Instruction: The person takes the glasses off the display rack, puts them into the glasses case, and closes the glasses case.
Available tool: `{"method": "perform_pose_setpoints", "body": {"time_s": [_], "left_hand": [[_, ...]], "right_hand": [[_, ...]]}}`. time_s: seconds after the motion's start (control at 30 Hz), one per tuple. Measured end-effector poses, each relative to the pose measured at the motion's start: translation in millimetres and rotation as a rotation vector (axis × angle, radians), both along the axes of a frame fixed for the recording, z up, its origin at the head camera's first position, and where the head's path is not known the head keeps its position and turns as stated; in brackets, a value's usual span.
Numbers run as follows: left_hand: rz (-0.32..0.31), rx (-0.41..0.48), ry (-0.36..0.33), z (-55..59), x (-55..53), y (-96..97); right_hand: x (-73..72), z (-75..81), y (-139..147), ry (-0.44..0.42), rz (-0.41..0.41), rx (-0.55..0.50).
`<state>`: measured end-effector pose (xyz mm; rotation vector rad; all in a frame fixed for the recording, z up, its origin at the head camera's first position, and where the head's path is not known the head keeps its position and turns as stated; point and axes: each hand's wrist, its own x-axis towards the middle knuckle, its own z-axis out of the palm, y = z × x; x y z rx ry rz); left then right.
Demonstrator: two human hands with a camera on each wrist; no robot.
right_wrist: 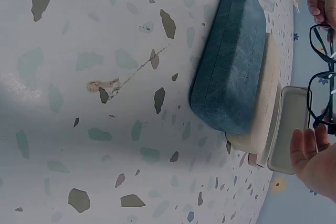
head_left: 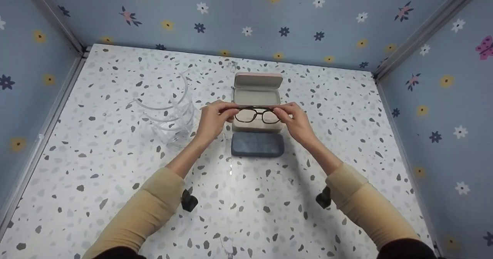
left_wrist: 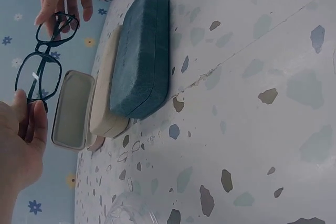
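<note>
A pair of black-framed eyeglasses (head_left: pixel 259 113) is held level above the cases, its lenses facing me. My left hand (head_left: pixel 211 121) pinches the left side of the frame between thumb and fingers. At the opposite side, my right hand (head_left: pixel 297 124) grips the frame the same way. Below them an eyeglass case (head_left: pixel 257 97) stands with its lid up, showing a grey-beige lining. Partly covered by the glasses is a closed cream case (head_left: pixel 254 128). Nearest to me lies a closed blue case (left_wrist: pixel 142 56), with faint lettering in the right wrist view.
Left of my left hand stands a clear plastic rack (head_left: pixel 158 108) with curved arms. The speckled white table (head_left: pixel 254 209) is bordered by blue flower-patterned panels (head_left: pixel 246 16) at the back and sides.
</note>
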<state>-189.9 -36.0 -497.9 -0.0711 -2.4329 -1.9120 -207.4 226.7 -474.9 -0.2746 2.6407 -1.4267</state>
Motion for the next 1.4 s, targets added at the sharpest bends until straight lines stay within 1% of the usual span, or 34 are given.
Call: {"method": "perform_pose_setpoints", "body": {"time_s": [0.07, 0.2, 0.3, 0.43, 0.6, 0.73, 0.87, 1.0, 1.1, 1.27, 1.4], "left_hand": [[0.02, 0.024, -0.023, -3.1, -5.1, 2.0], [0.06, 0.077, -0.102, -8.3, -16.2, 5.4], [0.082, 0.099, -0.153, -10.5, -24.0, 7.3], [0.102, 0.131, -0.183, -11.3, -33.5, 10.0], [0.131, 0.159, -0.221, -12.6, -46.3, 13.8], [0.162, 0.186, -0.26, -13.4, -55.6, 16.7], [0.189, 0.222, -0.295, -16.9, -64.9, 18.8], [0.218, 0.265, -0.305, -19.6, -73.5, 20.1], [0.236, 0.293, -0.3, -21.0, -79.3, 22.8], [0.231, 0.319, -0.307, -24.6, -87.4, 27.2], [0.235, 0.307, -0.317, -28.9, -93.9, 26.2]], "right_hand": [[-2.3, -1.0, 0.7, 0.003, -0.011, -0.003], [-7.4, -3.1, 1.1, 0.013, -0.031, -0.035], [-11.8, -5.5, 1.9, 0.019, -0.047, -0.057], [-17.6, -8.9, 4.7, 0.011, -0.067, -0.064], [-26.0, -13.7, 7.2, -0.003, -0.07, -0.076], [-34.1, -18.9, 6.8, 0.032, -0.067, -0.08], [-41.3, -23.4, 5.7, 0.078, -0.058, -0.05], [-49.8, -26.8, 3.7, 0.115, -0.062, -0.039], [-57.2, -29.7, 3.7, 0.128, -0.086, -0.04], [-70.1, -35.6, 4.8, 0.124, -0.132, -0.035], [-80.8, -41.9, 3.0, 0.116, -0.123, -0.02]]}}
